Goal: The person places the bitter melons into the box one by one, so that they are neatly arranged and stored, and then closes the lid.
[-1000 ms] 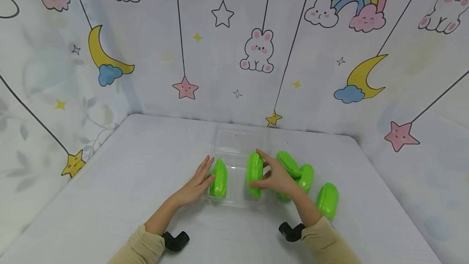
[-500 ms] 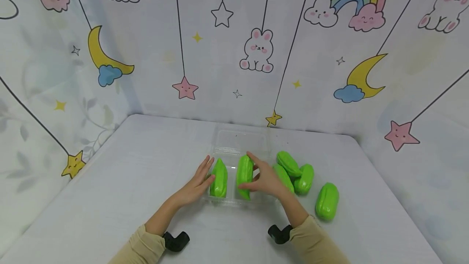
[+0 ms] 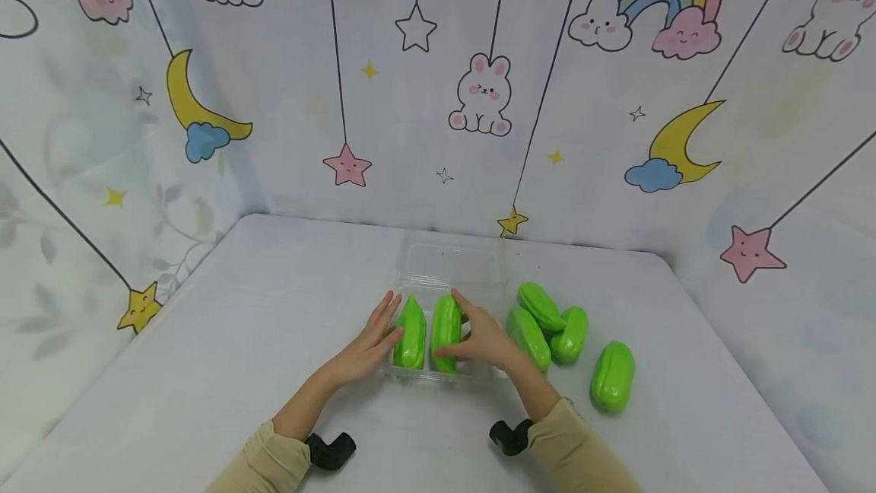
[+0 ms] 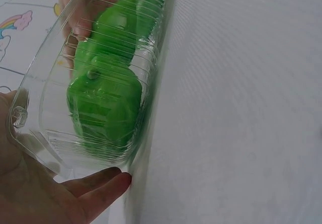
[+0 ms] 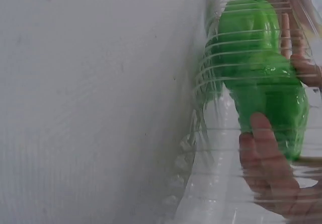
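- Right hand [image 3: 482, 337]: thumb and fingers pinching one long green vegetable, the wrist coming in from the right.
- Held vegetable [image 3: 445, 326], one, glossy: inside the clear box, set lengthwise, narrow end toward the person; whether it bears on the box floor cannot be told.
- Left hand [image 3: 369, 337]: spread wide, fingers extended, resting against the left side of the box; grips no vegetable.
- Clear box [image 3: 424, 376], plastic, ribbed walls: on the worktop between the two hands.
- Boxed vegetable [image 3: 411, 333], one, green: lying in the left part of the box, just beside the held one, pointed end away from the person.
- Lid [image 3: 452, 261], clear: folded back behind the box, on its far side.
- Loose vegetables, four, green: three clustered right of the box [image 3: 529, 338] [image 3: 539, 306] [image 3: 569, 335], touching or overlapping; one [image 3: 613, 376] apart, nearer the person.
- Sleeves [image 3: 267, 459], beige, two; black wrist fittings [image 3: 333, 451], one beside each.
- Worktop [image 3: 274, 310]: white, rounded far corners.
- Backdrop [image 3: 274, 135]: pale, printed with rabbits, stars, moons and rainbows.
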{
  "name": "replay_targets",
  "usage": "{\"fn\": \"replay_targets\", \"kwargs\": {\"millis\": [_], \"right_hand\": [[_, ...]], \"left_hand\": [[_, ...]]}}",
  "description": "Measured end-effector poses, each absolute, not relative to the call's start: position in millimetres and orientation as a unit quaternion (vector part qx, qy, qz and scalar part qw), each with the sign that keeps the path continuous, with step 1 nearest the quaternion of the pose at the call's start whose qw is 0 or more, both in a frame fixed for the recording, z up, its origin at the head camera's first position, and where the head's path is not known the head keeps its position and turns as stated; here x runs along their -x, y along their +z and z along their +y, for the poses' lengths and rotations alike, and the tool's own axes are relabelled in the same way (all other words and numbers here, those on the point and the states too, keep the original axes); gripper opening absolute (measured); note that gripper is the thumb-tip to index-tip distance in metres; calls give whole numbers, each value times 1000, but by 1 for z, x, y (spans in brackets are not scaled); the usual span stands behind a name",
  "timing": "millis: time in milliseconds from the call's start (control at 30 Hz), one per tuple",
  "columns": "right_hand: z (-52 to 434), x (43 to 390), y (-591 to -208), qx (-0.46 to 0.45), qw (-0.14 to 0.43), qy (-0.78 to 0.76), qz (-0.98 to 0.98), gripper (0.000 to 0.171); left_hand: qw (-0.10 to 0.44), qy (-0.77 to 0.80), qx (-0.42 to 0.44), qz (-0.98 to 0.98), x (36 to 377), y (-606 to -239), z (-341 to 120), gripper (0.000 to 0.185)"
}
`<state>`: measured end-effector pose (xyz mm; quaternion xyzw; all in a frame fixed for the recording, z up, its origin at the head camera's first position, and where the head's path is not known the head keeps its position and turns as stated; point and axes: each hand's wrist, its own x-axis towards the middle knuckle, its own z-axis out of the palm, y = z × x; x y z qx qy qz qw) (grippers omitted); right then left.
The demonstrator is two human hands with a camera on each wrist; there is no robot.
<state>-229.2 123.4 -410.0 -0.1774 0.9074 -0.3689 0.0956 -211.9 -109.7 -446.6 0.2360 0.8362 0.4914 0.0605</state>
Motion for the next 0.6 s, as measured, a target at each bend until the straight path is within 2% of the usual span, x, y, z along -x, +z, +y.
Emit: {"fn": "replay_targets", "kwargs": {"millis": [367,600], "right_hand": [[113,228,-415,181,105,-357,910,107],[110,228,-415,170,122,-364,907,109]], "left_hand": [[61,482,-228,844,209,-442,-109,57],[80,489,-226,839,192,-410,-105,56]]}}
